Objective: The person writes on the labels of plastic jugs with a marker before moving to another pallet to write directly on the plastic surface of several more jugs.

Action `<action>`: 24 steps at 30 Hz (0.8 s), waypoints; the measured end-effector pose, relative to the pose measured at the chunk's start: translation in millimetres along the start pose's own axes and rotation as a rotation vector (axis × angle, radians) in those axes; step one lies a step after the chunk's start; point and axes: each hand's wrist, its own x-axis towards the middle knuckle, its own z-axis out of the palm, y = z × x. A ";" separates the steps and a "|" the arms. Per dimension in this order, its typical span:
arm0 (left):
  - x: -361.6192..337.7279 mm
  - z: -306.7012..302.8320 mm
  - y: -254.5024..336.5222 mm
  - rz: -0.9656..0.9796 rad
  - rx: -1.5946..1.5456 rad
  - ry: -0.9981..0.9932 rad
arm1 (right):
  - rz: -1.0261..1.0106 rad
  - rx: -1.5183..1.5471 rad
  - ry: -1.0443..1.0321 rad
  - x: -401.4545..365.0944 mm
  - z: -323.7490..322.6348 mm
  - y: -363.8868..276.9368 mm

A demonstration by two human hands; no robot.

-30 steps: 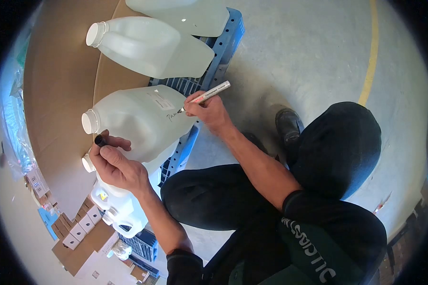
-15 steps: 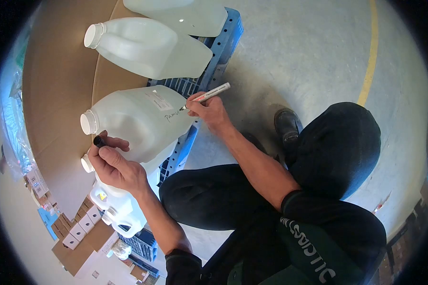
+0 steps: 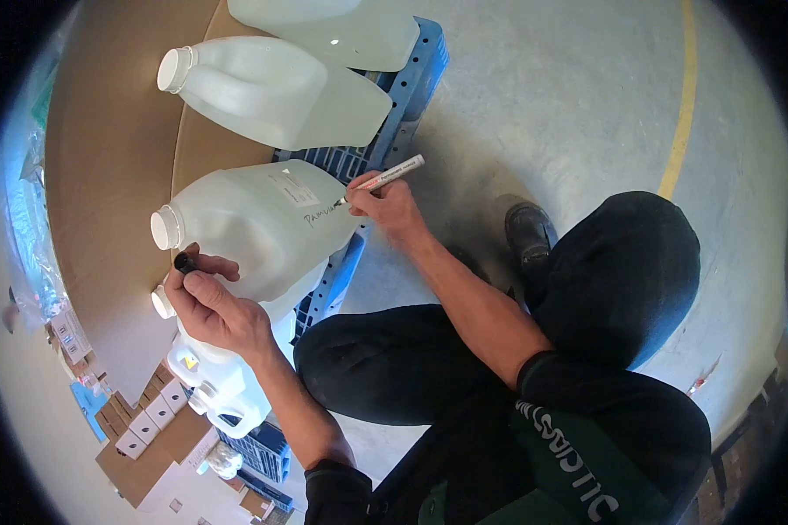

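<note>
My right hand (image 3: 387, 210) grips a marker pen (image 3: 392, 177) with a white barrel, its tip touching the side of a large translucent plastic jug (image 3: 254, 214). Dark handwriting runs along the jug below a small white label (image 3: 294, 187). Between the thumb and fingers of my left hand (image 3: 214, 302) is a black marker cap (image 3: 183, 262), held close to the jug's white screw lid (image 3: 165, 227). Another filled jug (image 3: 276, 92) with a white lid stands beside the one being written on.
The jugs stand on a blue plastic pallet (image 3: 416, 83) against a tall cardboard sheet (image 3: 118, 131). More white jugs (image 3: 223, 385) stand beyond my left arm, near small boxes (image 3: 144, 424). A yellow line (image 3: 681, 114) crosses the concrete floor.
The handwriting has grown by a few letters, and the pen tip has moved slightly along the line toward the jug's base. My left hand stays in nearly the same place with the cap.
</note>
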 end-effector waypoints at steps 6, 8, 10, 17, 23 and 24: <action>0.4 -0.6 0.5 -0.001 0.010 -0.006 | 0.018 -0.019 0.018 1.0 -4.8 0.9; 0.2 -0.7 0.0 -0.010 0.004 -0.011 | 0.022 -0.040 0.006 0.6 -4.3 2.7; 0.0 0.3 -0.7 0.014 0.005 0.005 | -0.010 0.005 0.040 0.3 -2.1 4.5; 0.1 -4.3 -4.5 0.029 0.022 -0.004 | -0.005 0.164 0.003 2.0 1.1 -8.6; 11.6 -12.8 4.8 -0.511 -0.799 0.159 | -0.183 0.162 -0.248 -12.6 52.5 -84.9; 10.2 -15.1 7.8 -0.493 -0.788 0.175 | -0.185 0.169 -0.273 -15.4 60.7 -90.1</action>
